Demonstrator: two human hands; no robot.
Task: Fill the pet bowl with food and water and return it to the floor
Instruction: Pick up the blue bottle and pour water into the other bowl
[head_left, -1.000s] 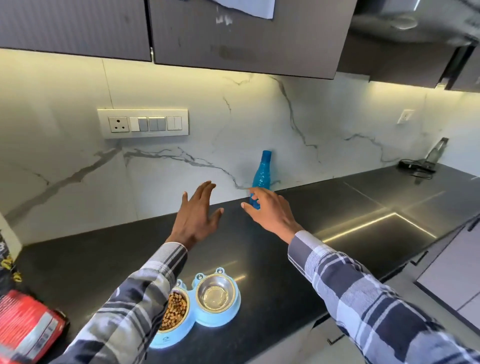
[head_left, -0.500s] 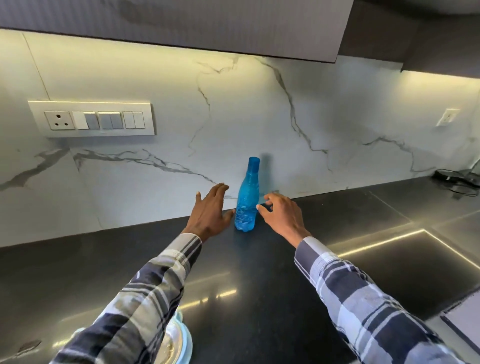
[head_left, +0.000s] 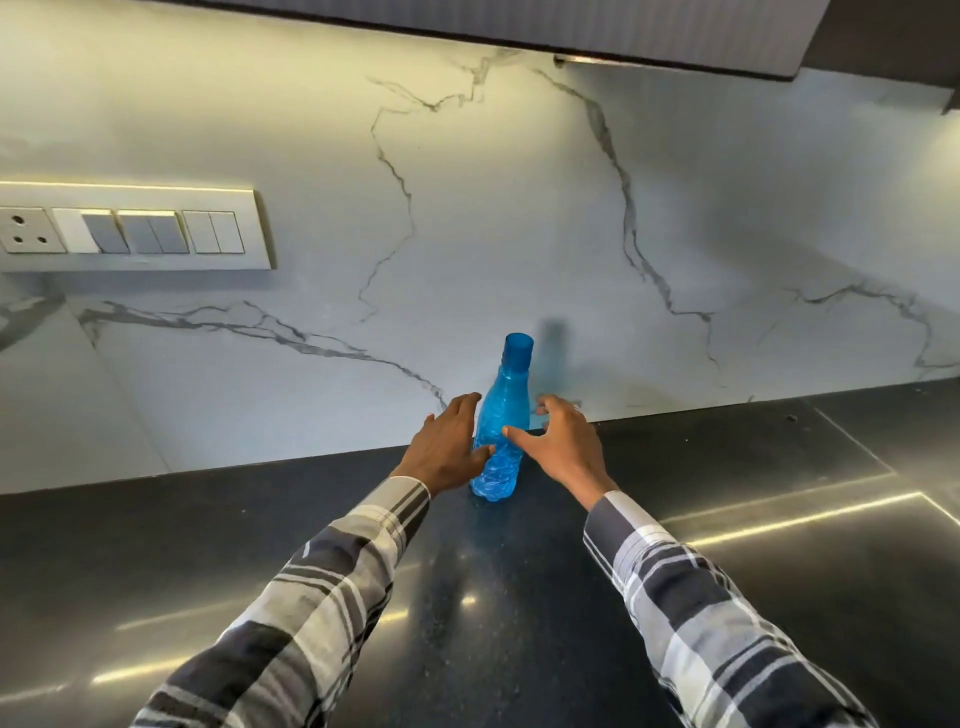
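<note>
A blue plastic water bottle (head_left: 503, 415) with a blue cap stands upright on the black countertop (head_left: 519, 597), close to the marble wall. My left hand (head_left: 447, 449) is at its left side, fingers spread, thumb touching the lower body. My right hand (head_left: 563, 441) is at its right side, fingers apart, thumb reaching across the bottle's front. Neither hand has closed around it. The pet bowl is out of view.
A switch panel with a socket (head_left: 130, 228) is set in the marble backsplash at the left. Dark wall cabinets (head_left: 571, 26) hang overhead. The shiny counter stretches to both sides.
Both hands have moved forward and closed in on the bottle from either side. The view has tipped up and forward, so the pet bowl at the counter's near edge has dropped out of sight.
</note>
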